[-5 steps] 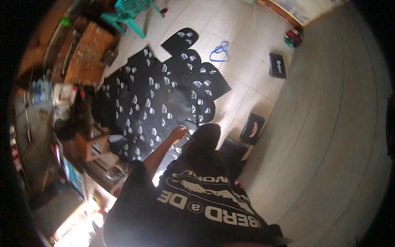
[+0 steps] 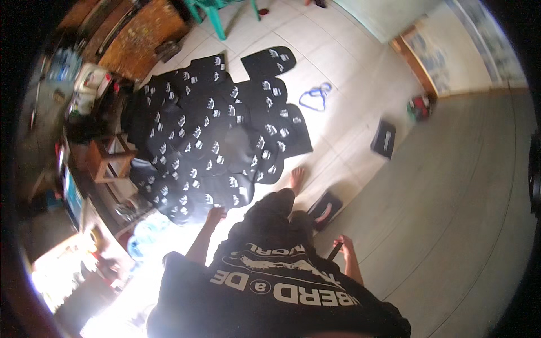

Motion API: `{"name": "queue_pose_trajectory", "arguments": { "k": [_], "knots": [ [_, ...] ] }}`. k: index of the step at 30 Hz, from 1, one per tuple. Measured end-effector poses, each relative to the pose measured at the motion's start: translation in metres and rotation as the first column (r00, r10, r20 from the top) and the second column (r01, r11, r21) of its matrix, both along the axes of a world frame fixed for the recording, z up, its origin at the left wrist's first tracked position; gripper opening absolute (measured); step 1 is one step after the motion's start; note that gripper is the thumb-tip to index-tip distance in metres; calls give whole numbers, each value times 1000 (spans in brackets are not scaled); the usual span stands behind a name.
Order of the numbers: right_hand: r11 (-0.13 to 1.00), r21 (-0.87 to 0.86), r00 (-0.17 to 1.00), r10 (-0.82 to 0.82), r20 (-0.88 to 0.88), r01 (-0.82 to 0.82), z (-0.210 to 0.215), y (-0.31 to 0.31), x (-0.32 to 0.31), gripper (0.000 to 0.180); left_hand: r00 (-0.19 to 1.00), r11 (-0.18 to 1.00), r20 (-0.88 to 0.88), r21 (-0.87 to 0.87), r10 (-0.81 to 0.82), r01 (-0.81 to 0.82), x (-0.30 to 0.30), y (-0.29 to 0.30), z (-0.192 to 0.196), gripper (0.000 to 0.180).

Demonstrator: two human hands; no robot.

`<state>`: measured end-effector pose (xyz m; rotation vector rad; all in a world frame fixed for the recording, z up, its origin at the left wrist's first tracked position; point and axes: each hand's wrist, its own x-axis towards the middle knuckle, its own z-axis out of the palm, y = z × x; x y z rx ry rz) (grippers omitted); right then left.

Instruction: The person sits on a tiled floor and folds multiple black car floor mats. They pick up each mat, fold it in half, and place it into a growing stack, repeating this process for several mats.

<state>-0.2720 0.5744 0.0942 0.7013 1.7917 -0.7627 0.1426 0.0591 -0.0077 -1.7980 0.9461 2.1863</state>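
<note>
I see the black printed pieces (image 2: 194, 132) spread across the frame's centre-left on the tiled floor (image 2: 352, 96). My left hand (image 2: 216, 214), higher up over them a moment ago, is now near their lower edge; I can't tell whether it grips anything. My right hand (image 2: 344, 245) has appeared lower right, well apart from them, gripping a dark strip (image 2: 336, 251).
</note>
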Motion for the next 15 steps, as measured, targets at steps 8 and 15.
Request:
{"name": "queue_pose_trajectory", "arguments": {
  "k": [8,15],
  "knots": [
    [336,70,275,859,-432,-939,-43,-258,-369,51,968,985,191,-93,161,-145,-224,123,64,28],
    [-68,131,-123,872,-474,-989,-329,-542,-511,48,991,787,120,-617,62,26,-402,76,-178,22]
  ]
}}
